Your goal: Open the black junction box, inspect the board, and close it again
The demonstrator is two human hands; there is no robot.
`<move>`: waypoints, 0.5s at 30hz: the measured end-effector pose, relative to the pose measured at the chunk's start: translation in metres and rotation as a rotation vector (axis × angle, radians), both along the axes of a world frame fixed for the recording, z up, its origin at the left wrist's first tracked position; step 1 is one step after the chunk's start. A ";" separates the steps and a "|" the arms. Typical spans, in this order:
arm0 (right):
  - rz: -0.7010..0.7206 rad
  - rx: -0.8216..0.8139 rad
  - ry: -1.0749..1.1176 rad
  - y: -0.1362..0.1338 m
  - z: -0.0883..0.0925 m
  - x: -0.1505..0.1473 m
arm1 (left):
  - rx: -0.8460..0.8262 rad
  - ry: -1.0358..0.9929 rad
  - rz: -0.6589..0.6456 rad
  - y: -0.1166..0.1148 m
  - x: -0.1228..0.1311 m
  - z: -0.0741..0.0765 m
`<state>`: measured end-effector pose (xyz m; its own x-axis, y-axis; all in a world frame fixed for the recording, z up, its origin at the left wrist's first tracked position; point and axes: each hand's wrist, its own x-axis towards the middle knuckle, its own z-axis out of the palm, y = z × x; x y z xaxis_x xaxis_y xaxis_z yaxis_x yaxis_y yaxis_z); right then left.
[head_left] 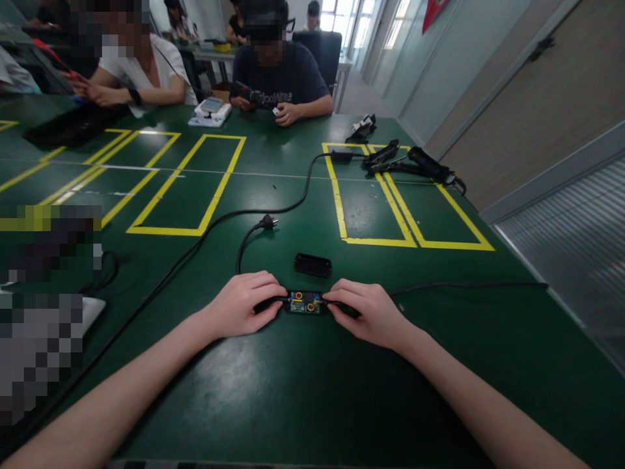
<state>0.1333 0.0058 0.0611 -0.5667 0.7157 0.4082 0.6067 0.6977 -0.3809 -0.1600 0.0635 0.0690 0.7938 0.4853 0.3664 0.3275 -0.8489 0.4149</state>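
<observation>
An open black case with a circuit board lies on the green table, showing copper coils and coloured wires. My left hand is closed round the black cable at the left end of the case. On the right end, my right hand pinches the other black cable, which runs off to the right. Just behind the board sits a black cover, its hollow side up. A black plug on a short cable rests behind my left hand.
A long black cable crosses the table to a small black box. Black tools lie at the back right. Two people sit across the table, near a white device. Yellow tape outlines mark the surface.
</observation>
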 end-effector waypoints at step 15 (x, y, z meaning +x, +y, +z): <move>0.111 0.086 -0.198 0.005 0.010 0.003 | 0.053 0.158 -0.064 -0.001 0.000 0.007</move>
